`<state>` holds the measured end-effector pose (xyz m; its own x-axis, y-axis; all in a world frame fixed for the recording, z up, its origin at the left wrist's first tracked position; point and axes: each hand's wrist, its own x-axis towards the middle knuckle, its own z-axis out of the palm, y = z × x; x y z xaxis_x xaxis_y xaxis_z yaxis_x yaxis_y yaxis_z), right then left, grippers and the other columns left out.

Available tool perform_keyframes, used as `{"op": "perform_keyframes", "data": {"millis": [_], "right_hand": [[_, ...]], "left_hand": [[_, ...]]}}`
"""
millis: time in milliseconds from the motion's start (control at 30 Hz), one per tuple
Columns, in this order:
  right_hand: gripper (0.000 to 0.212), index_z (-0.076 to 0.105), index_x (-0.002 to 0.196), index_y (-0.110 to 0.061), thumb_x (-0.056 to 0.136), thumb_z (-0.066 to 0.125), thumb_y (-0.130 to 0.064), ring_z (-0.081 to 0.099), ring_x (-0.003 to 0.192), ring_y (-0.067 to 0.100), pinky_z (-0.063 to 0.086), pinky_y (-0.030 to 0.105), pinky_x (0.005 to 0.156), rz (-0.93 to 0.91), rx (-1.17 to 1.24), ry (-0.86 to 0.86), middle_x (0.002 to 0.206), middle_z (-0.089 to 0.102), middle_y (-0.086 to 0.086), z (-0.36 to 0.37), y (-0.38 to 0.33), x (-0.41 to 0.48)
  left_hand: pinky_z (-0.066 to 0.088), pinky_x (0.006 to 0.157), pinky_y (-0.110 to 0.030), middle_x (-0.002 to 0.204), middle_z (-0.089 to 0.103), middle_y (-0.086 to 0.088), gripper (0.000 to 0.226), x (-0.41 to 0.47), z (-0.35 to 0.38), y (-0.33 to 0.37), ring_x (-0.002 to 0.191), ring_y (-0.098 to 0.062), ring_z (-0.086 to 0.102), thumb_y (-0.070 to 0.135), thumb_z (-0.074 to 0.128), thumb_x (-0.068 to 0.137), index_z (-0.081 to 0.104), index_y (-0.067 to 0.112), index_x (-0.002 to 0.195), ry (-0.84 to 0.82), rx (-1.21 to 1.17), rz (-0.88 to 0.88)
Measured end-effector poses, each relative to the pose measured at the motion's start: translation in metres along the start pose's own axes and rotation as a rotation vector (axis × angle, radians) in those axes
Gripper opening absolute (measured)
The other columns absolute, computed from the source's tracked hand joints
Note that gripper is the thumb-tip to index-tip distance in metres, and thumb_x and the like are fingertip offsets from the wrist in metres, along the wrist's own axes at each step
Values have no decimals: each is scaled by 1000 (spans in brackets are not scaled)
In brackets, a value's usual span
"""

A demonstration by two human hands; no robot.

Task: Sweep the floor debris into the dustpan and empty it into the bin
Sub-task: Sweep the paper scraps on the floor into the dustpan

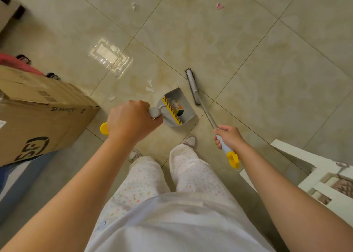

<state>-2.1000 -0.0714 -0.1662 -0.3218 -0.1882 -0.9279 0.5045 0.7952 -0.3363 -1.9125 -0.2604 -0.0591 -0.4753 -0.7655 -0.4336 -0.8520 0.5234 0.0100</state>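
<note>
Glossy beige floor (248, 51) underfoot, and this job is partway through. Left hand (131, 122) is clenched round the dustpan's long handle, right hand (229, 137) is wrapped round the broom grip, and the two are well apart. The dustpan (188, 106) sits on the floor just ahead of the person's feet, near the cardboard box (38, 114), mouth facing right toward the broom head (193, 86). Some scraps (176, 106) already lie inside the pan beside its yellow comb, so a first load is in. The broom head stands just off the pan's lip, its long axis roughly parallel to that lip and running away from the person. The shaft slants back to the right hand. Left to do, as I read it: white paper bits (150, 86) just left of the pan, more white pieces (134, 6) and a pink one (219, 6) far out across the tiles, plus a clear plastic tray (110, 58). I can't pick out a bin, and the pan is not yet emptied.
</note>
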Motion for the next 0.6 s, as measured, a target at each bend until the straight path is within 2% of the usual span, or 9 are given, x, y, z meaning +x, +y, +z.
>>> {"op": "perform_keyframes", "data": {"millis": [100, 200, 333, 600], "right_hand": [[31, 51, 123, -7, 93, 53, -4, 42, 41, 12, 36, 16, 36, 76, 175, -105, 72, 50, 14, 1, -3, -12], [35, 51, 127, -6, 93, 53, -6, 44, 39, 10, 36, 18, 35, 90, 209, -151, 72, 52, 14, -1, 7, -27], [48, 44, 139, -5, 92, 55, -7, 44, 40, 12, 38, 20, 36, 51, 157, -81, 71, 54, 13, -7, 14, -35], [49, 44, 140, -9, 92, 53, -7, 45, 48, 18, 41, 21, 38, -37, -44, 37, 73, 56, 13, -23, 0, -21]], "left_hand": [[27, 44, -17, 48, 46, 1, 45, 1, -1, 0, 48, -23, 52, 54, 55, 81, 57, 16, 58, 0, 5, 12], [25, 44, -17, 46, 44, 2, 45, -1, -1, -1, 45, -21, 49, 54, 55, 81, 56, 15, 58, -3, 3, 7], [24, 44, -17, 45, 42, 2, 46, 0, -1, -2, 44, -21, 45, 54, 55, 82, 55, 15, 57, 6, -1, 13], [23, 44, -17, 46, 43, 3, 46, -1, -1, -3, 43, -19, 43, 56, 53, 82, 53, 17, 57, 4, 1, 2]]}}
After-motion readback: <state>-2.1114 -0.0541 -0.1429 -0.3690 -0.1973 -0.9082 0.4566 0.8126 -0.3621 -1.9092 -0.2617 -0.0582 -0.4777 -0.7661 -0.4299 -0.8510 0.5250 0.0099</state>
